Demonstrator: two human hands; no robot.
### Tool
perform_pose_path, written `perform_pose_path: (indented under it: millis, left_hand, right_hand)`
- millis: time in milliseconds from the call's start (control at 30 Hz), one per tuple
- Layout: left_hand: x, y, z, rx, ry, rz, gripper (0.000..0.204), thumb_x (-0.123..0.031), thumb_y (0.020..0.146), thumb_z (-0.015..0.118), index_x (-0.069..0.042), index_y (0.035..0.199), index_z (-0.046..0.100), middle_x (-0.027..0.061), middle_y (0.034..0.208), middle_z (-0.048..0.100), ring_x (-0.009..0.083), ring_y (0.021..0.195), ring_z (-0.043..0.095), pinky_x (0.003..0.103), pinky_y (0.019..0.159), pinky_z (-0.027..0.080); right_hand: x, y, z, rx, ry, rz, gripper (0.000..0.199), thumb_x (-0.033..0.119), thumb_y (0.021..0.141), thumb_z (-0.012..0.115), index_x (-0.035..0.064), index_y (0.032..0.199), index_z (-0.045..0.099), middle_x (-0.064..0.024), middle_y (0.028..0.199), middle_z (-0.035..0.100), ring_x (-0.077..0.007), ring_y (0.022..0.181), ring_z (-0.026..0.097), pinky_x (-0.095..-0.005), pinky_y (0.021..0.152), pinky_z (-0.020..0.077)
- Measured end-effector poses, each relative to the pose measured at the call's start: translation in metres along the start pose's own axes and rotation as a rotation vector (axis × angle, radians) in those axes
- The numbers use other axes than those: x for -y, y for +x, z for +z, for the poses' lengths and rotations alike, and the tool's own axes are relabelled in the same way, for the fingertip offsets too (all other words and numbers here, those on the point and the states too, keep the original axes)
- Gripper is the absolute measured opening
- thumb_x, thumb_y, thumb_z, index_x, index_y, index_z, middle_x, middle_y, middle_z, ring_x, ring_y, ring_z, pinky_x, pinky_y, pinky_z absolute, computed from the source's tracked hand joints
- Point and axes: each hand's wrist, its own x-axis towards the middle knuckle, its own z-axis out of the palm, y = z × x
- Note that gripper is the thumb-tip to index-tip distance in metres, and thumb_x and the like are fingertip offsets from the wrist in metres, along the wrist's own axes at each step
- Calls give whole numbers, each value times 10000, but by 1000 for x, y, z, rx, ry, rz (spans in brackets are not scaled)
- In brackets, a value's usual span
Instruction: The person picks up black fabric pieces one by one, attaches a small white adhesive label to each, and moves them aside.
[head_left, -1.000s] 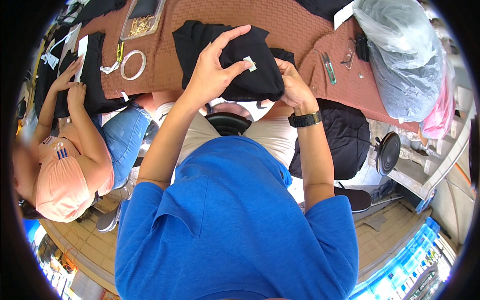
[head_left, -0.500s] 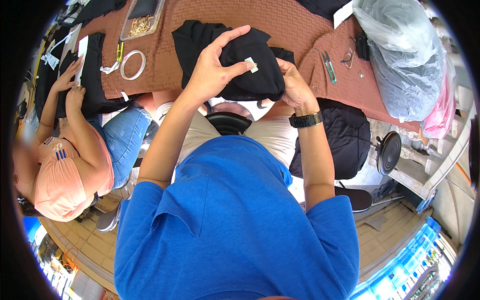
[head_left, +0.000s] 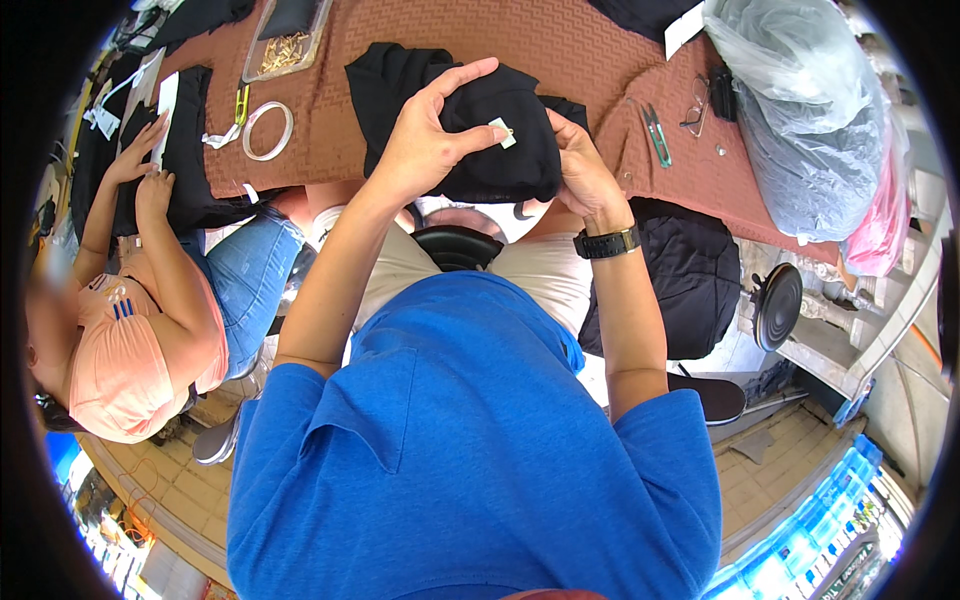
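Observation:
A folded black garment (head_left: 505,170) is held over the front edge of the cloth-covered table. Against its upper face sits a small white label (head_left: 503,132). My left hand (head_left: 430,140) grips the garment from the left, thumb pressed at the label and index finger stretched along the top. At the right edge of the fabric, my right hand (head_left: 585,170) pinches the cloth; its fingertips are partly hidden behind the folds. A dark watch (head_left: 608,242) is on my right wrist.
Thread snips (head_left: 657,135), glasses (head_left: 695,105) and bulky plastic bags (head_left: 800,120) are to the right. To the left lie a tape roll (head_left: 267,131), yellow snips (head_left: 241,105) and a tray of gold-coloured pieces (head_left: 285,55). A co-worker (head_left: 140,330) handles black fabric at far left.
My right hand and the garment's right edge have shifted slightly left. My left hand stays almost still, its thumb at the label.

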Motion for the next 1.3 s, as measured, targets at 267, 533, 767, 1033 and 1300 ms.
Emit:
perform_pose_path:
  millis: [267, 533, 767, 1033, 1300]
  left_hand:
    - [1, 0, -3, -73, 37, -21, 672, -96, 767, 824, -48, 1400, 603, 108, 1359, 627, 197, 1282, 557, 327, 1148, 352]
    - [-5, 1, 6, -53, 96, 20, 687, -140, 769, 837, -41, 1404, 596, 115, 1366, 631, 208, 1315, 533, 349, 1173, 315]
    - [-7, -3, 12, -62, 163, 51, 686, -103, 770, 818, -47, 1413, 585, 121, 1348, 637, 209, 1305, 540, 354, 1170, 320]
    - [-8, -10, 7, -83, 246, 67, 683, -33, 779, 792, -37, 1423, 566, 126, 1374, 617, 219, 1310, 535, 359, 1151, 349]
    - [-6, -3, 6, -104, 102, 144, 670, -32, 800, 796, -42, 1427, 562, 106, 1418, 589, 198, 1340, 506, 340, 1162, 323]
  right_hand:
    - [14, -1, -1, -307, -339, -216, 307, 25, 950, 674, 13, 1245, 591, -51, 1134, 657, -111, 941, 640, -243, 835, 531]
    - [37, -17, 50, -123, -988, -626, 195, -13, 880, 728, 16, 1073, 731, -76, 1029, 624, -163, 878, 654, -284, 798, 551]
    - [37, -28, 58, -206, -862, -725, 43, -25, 995, 564, -23, 1012, 604, -95, 982, 690, -153, 835, 667, -281, 758, 546]
    - [93, -88, 85, -186, -645, -1026, 87, -58, 1012, 538, -13, 1083, 514, -167, 905, 663, -171, 783, 668, -291, 720, 575]
    - [82, -86, 85, -255, -707, -637, 56, -45, 981, 603, -35, 1032, 626, -104, 989, 663, -127, 806, 679, -236, 701, 571]
